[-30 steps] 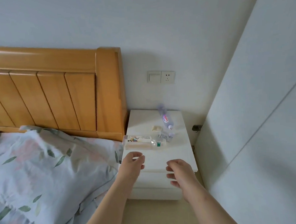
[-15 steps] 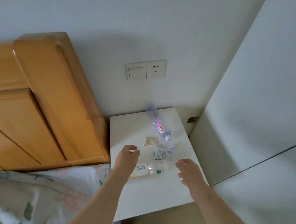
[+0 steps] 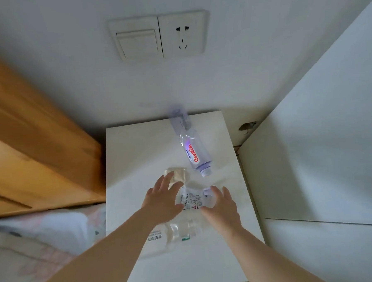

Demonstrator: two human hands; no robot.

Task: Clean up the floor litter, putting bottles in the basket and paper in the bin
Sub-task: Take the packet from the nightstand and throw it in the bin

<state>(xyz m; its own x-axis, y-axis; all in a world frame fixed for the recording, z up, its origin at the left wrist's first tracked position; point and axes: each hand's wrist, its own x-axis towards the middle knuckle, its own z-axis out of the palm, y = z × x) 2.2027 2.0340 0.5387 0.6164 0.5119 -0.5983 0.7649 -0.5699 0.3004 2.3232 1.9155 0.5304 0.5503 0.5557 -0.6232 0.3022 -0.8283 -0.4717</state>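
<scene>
Both hands have moved forward over the counter (image 3: pixel 138 147) since the earlier frame, closing from either side on the middle of the litter.

Left hand (image 3: pixel 162 199): fingers straight and spread, nothing held. Its fingertips overlap a small beige wad (image 3: pixel 180 173); contact cannot be determined.

Right hand (image 3: pixel 222 205): fingers likewise open, nothing held, fingertips just beside the pale cap of the crushed bottle (image 3: pixel 191 201).

The crushed bottle lies directly between the two hands. Its long axis runs roughly crosswise, cap end toward the right hand and body toward the left. Judgement: this is the item about to be taken, and the right hand is marginally nearer its neck.

Beyond the fingertips, the purple bottle (image 3: pixel 192 149) lies on its side, long axis running away toward the wall, cap end nearest the hands.

A clear bottle (image 3: pixel 179 230) lies crosswise nearer the person, partly under the left forearm.
</scene>
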